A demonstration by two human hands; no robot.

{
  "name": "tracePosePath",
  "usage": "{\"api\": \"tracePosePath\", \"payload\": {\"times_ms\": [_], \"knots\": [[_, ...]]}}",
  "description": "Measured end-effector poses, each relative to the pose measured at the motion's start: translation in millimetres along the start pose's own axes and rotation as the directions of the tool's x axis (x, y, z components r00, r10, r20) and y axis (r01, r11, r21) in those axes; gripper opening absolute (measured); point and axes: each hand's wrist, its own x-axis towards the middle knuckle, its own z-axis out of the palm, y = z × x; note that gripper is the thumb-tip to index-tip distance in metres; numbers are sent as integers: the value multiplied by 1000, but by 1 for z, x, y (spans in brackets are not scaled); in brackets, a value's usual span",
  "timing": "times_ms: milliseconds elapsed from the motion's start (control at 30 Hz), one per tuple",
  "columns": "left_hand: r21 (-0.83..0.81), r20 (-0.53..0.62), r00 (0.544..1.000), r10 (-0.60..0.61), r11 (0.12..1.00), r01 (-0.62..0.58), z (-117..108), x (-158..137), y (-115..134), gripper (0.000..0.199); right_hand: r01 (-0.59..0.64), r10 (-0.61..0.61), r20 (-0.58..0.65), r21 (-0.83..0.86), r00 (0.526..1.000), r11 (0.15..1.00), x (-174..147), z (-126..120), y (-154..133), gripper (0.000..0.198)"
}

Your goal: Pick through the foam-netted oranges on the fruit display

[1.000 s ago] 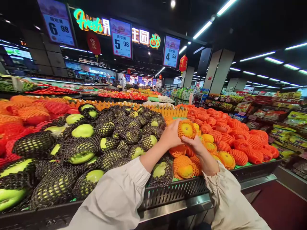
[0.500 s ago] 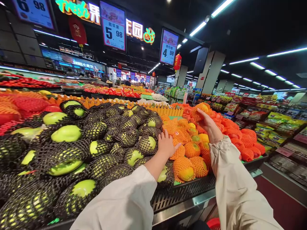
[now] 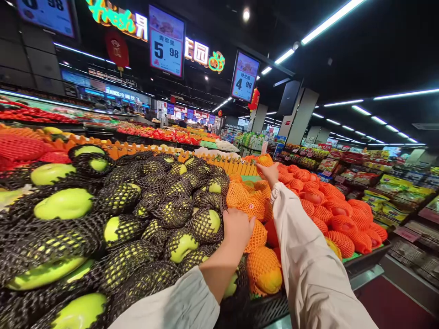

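My right hand (image 3: pixel 269 172) is shut on an orange (image 3: pixel 265 160) in an orange foam net, at the far end of the orange pile. My left hand (image 3: pixel 238 227) lies low where the oranges meet the green apples (image 3: pixel 207 224) in black foam nets. Its fingers curl down out of sight, so what they grip, if anything, is hidden. The thumb points at a netted orange (image 3: pixel 257 235) just to its right. Nearer me, another orange (image 3: pixel 265 270) has its net partly open.
Red-netted fruit (image 3: pixel 338 224) is heaped right of my right sleeve. A low orange picket fence (image 3: pixel 219 163) borders the back of the display. A black crate edge (image 3: pixel 274 307) runs along the front. Price screens (image 3: pixel 167 41) hang overhead, and packaged goods (image 3: pixel 394 187) fill shelves at right.
My right hand has moved forward and left with the orange, over the far end of the pile. My left hand has moved slightly lower, its spread fingers now curled. The view has shifted.
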Motion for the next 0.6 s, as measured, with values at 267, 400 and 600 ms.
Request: {"api": "tracePosePath", "payload": {"times_ms": [267, 400, 600], "knots": [[6, 22, 1000, 13, 1000, -14, 1, 1, 1, 48, 303, -264, 153, -363, 952, 881, 12, 58, 18, 87], [4, 39, 999, -1, 1000, 0, 0, 1, 1, 48, 353, -211, 344, -432, 915, 830, 16, 68, 25, 80], [17, 35, 999, 5, 1000, -5, 0, 1, -1, 50, 387, -126, 479, -498, 869, 776, 12, 68, 25, 79]]}}
